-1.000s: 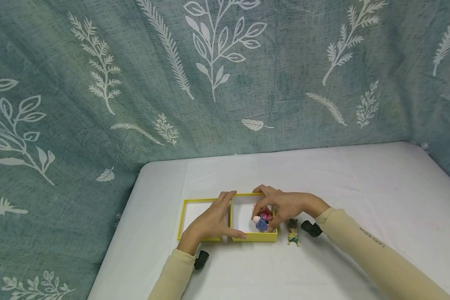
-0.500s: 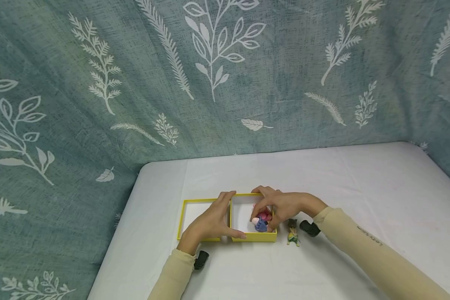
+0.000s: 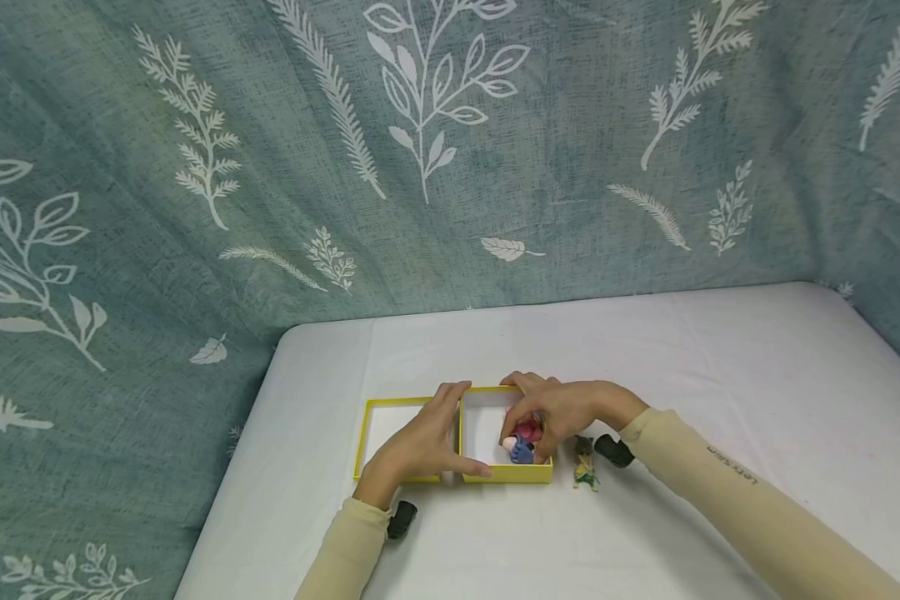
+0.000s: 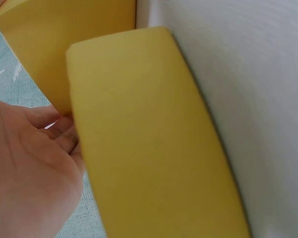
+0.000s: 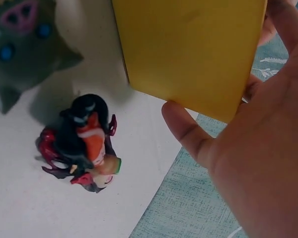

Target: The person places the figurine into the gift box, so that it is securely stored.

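Note:
An open yellow box (image 3: 506,475) with a white inside stands in the head view. My left hand (image 3: 416,446) spans its left side, thumb at the front wall, fingers at the back; that back corner shows in the left wrist view. My right hand (image 3: 566,410) reaches over the right wall. Its thumb and index finger pinch a small blue figurine (image 3: 522,451), partly covered, inside the box. A pink figurine (image 3: 528,428) lies just behind it. In the right wrist view, one finger (image 5: 184,129) touches the box's far corner, outside the wall.
A shallow yellow-rimmed lid (image 3: 362,437) adjoins the box on the left. Right of the box lies a grey-headed figurine (image 3: 585,468) in yellow and green. A black, orange and red figurine (image 5: 89,144), hidden in the head view, lies near it on the white table (image 3: 682,358).
My right wrist and forearm have shifted slightly left. The left hand, the box and the figurines look almost the same.

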### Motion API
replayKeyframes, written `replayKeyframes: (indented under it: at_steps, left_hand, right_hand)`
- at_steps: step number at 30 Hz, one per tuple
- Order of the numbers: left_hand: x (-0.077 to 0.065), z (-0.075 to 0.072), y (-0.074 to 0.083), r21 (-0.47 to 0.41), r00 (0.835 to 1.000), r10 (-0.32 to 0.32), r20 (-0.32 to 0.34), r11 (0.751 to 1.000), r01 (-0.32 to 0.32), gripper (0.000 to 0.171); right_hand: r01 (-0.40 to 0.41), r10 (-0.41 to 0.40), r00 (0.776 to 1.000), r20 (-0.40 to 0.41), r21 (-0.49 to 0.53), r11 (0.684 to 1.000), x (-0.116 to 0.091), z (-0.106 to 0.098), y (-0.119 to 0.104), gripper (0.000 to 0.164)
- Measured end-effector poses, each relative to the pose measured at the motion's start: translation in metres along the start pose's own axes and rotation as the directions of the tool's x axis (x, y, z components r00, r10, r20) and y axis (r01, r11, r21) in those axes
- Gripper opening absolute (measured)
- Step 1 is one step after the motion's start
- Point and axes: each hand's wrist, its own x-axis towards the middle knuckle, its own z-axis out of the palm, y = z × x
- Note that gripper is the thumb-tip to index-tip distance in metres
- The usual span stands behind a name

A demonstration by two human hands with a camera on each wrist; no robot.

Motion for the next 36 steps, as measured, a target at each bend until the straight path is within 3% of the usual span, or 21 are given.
replayKeyframes:
  at_steps: [8, 24, 36]
  left_hand:
    - [0.0008, -0.0004, -0.0003, -0.003, 1.0, 0.0, 0.005, 1.0, 0.0, 0.127]
    - [0.0013, 0.0002, -0.0004, -0.002, 1.0, -0.006, 0.009, 1.0, 0.006, 0.126]
    - [0.0009, 0.0022, -0.0014, -0.001, 1.0, 0.01, 0.003, 1.0, -0.01, 0.127]
  right_hand:
    - [0.029, -0.029, 0.999, -0.014, -0.034, 0.999, 0.0012, 0.0019, -0.0042, 0.039]
    - [0.084, -0.082, 0.993, -0.084, 0.021, 0.996, 0.0015, 0.0072, -0.0001, 0.044]
    - [0.097, -0.096, 0.993, -0.064, 0.02, 0.995, 0.0014, 0.0071, 0.0033, 0.045]
